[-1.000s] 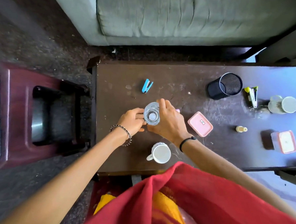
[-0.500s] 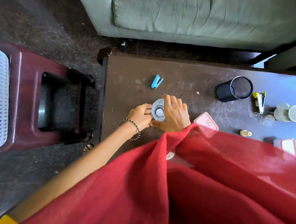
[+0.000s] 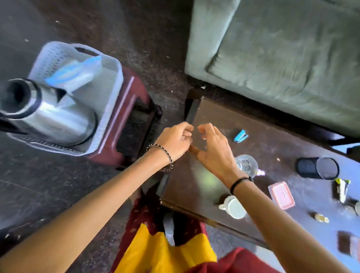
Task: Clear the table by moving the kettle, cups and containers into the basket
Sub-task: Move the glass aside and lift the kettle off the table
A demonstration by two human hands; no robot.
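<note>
A steel kettle [image 3: 50,117] stands in the white basket [image 3: 115,74] on the left, beside a blue-and-white packet [image 3: 74,72]. On the dark table [image 3: 204,179] a clear glass [image 3: 247,163] stands just behind my right wrist. A white cup [image 3: 236,207] sits near the front edge, and a pink-lidded container [image 3: 282,195] lies to its right. Another container [image 3: 354,247] shows blurred at the right border. My left hand [image 3: 174,140] is curled over the table's left edge with nothing seen in it. My right hand [image 3: 211,150] is spread and empty, and the two thumbs touch.
The basket rests on a maroon stool [image 3: 132,113] left of the table. A blue stapler [image 3: 240,136], black mesh pen holder [image 3: 319,167], yellow stapler [image 3: 341,189] and small bottle [image 3: 320,217] lie on the table. A green sofa [image 3: 283,58] stands behind it.
Both hands have let go of the glass and shifted left to the table's edge. My view has swung left, bringing the basket and kettle into sight.
</note>
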